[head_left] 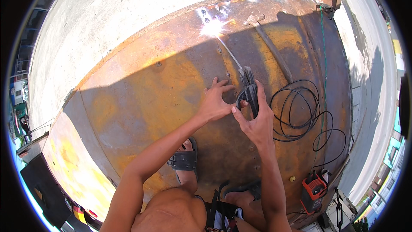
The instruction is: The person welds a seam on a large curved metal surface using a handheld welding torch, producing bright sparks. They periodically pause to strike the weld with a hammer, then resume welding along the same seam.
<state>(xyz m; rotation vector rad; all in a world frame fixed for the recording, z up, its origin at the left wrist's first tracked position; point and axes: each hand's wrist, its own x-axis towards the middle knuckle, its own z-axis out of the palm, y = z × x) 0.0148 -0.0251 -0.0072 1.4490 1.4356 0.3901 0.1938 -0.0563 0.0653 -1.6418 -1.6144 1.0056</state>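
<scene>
My right hand (258, 122) is wrapped round a black welding electrode holder (249, 94). A thin welding rod (230, 53) runs forward and left from its jaws. At the rod's far tip a bright white welding arc (213, 28) glares on the rusty steel sheet (171, 90), hiding the spot where it meets the metal. My left hand (216, 102) is just left of the holder, fingers spread and low over the sheet. Its thumb reaches toward the holder's grip; whether it touches cannot be made out.
A hammer (272, 49) lies right of the rod. Black cable (296, 136) is coiled beside my right hand, near an orange-red welding machine (314, 192). A green wire (324, 60) runs along the right side. My sandalled foot (185, 157) stands on the sheet; pale concrete (98, 30) lies beyond its edge.
</scene>
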